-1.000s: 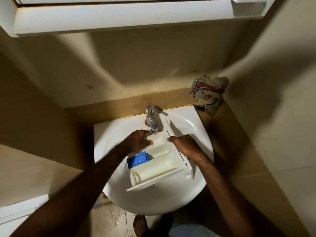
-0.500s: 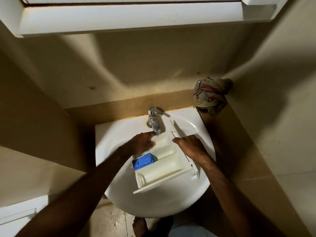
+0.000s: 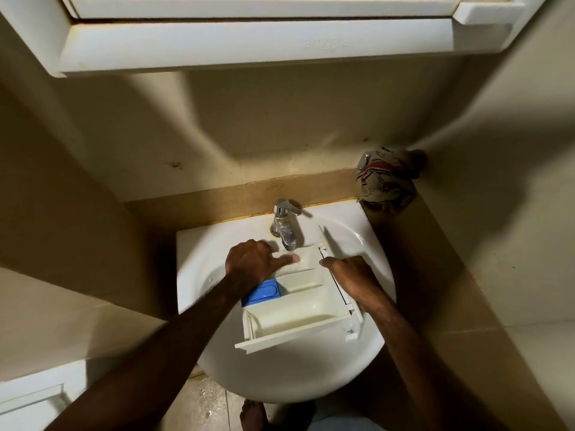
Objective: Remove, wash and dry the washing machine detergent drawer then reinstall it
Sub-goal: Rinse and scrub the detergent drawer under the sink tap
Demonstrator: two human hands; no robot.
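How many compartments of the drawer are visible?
3 in the detergent drawer: far one under the tap, middle one beside the blue insert, near large one. The left hand may hide more.

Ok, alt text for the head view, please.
Two hands hold a white detergent drawer in a sink under the tap: left hand at its far end, right hand along its right side. A crumpled cloth sits behind the sink.

Faint embossed lettering marks the white plastic cabinet ledge [image 3: 325, 43] above the basin, too blurred to read.
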